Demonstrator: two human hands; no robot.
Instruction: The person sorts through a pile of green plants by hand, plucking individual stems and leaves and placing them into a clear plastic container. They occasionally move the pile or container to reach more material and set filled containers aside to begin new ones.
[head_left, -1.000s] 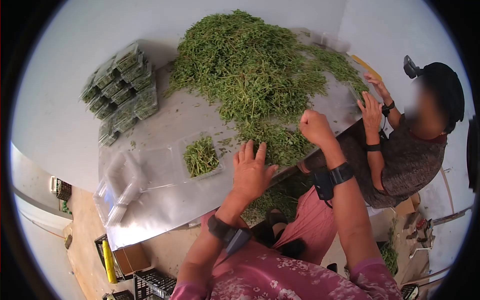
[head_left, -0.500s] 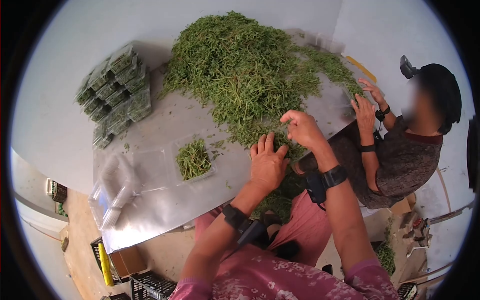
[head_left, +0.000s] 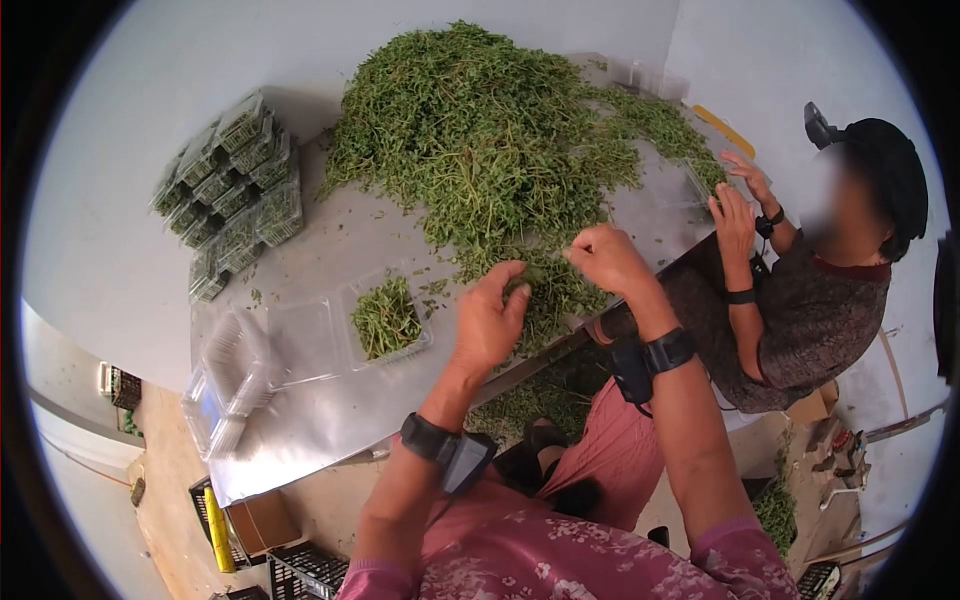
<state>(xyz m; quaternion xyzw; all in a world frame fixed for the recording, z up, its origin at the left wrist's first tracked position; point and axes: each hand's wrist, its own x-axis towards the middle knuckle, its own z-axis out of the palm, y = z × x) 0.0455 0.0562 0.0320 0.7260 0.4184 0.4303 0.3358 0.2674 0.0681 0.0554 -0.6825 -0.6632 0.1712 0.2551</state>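
Observation:
A big heap of green herb sprigs [head_left: 490, 130] covers the far half of a steel table [head_left: 320, 400]. My left hand [head_left: 488, 320] curls its fingers into a small clump of sprigs [head_left: 545, 285] near the table's front edge. My right hand [head_left: 605, 258] pinches sprigs at the same clump, just to the right. An open clear plastic clamshell box [head_left: 388, 322] partly filled with herbs lies left of my left hand, its lid flat beside it.
A stack of empty clear boxes [head_left: 225, 385] lies at the table's near left. Filled, closed boxes [head_left: 235, 190] are piled at the far left. Another person's hands [head_left: 735, 205] work at the heap's right edge. Crates [head_left: 300, 570] stand on the floor.
My left hand has lifted from lying flat and now curls around sprigs. My right hand has come down from a raised fist onto the same clump.

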